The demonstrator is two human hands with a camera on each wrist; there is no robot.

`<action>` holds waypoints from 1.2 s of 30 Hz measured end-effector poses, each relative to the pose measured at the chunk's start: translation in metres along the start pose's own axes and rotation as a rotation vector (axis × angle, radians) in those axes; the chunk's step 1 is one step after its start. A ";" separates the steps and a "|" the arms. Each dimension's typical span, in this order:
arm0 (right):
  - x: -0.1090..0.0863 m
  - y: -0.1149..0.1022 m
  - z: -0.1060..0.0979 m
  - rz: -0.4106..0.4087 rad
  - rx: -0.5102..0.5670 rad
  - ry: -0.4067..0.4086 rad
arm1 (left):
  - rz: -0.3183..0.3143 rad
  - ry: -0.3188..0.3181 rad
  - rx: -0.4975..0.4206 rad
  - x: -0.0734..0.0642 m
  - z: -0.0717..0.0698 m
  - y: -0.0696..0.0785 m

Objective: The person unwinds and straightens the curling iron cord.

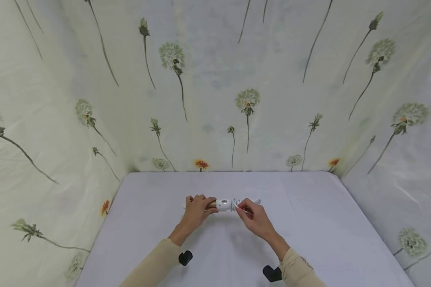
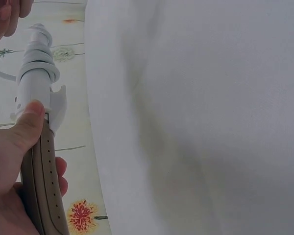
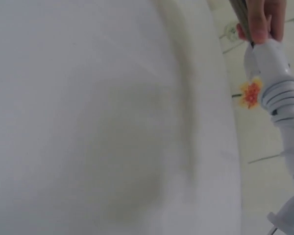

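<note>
A hair curling iron with a brown barrel and a white handle lies crosswise over the table. My left hand grips it by the barrel, thumb along the near side. White cord is wound in several loops round the handle. My right hand pinches a loose stretch of this cord at the handle's right end, between thumb and forefinger. Low in the right wrist view shows a white plug with a metal pin; the right hand itself is outside that view.
A white cloth covers the table. Floral-patterned sheeting rises behind it and along both sides. Black wrist mounts hang beneath the sleeves.
</note>
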State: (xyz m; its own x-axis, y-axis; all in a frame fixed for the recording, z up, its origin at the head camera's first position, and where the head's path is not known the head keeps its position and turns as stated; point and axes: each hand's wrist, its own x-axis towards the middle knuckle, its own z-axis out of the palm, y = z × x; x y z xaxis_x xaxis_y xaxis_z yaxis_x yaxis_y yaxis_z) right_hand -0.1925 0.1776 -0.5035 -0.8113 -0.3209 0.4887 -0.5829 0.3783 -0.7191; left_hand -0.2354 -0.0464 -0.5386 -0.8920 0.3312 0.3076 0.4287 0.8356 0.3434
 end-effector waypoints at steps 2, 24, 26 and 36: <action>0.001 0.011 -0.001 -0.002 -0.004 -0.013 | -0.010 -0.016 0.009 -0.001 0.001 0.001; 0.031 0.057 -0.022 -0.099 -0.257 0.015 | 0.055 -0.041 0.089 -0.013 0.007 0.000; 0.034 0.060 -0.023 -0.116 -0.272 0.017 | 0.063 -0.051 0.089 -0.015 0.004 0.000; 0.040 0.079 -0.030 -0.093 -0.360 0.055 | 0.062 -0.135 0.077 -0.019 0.003 -0.002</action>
State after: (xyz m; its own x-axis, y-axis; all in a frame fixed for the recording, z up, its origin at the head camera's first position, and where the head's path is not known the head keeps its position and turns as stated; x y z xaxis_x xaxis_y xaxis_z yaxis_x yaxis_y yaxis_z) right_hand -0.2726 0.2205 -0.5255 -0.7494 -0.3252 0.5767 -0.6254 0.6338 -0.4552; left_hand -0.2197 -0.0528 -0.5474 -0.8776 0.4346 0.2021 0.4758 0.8412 0.2569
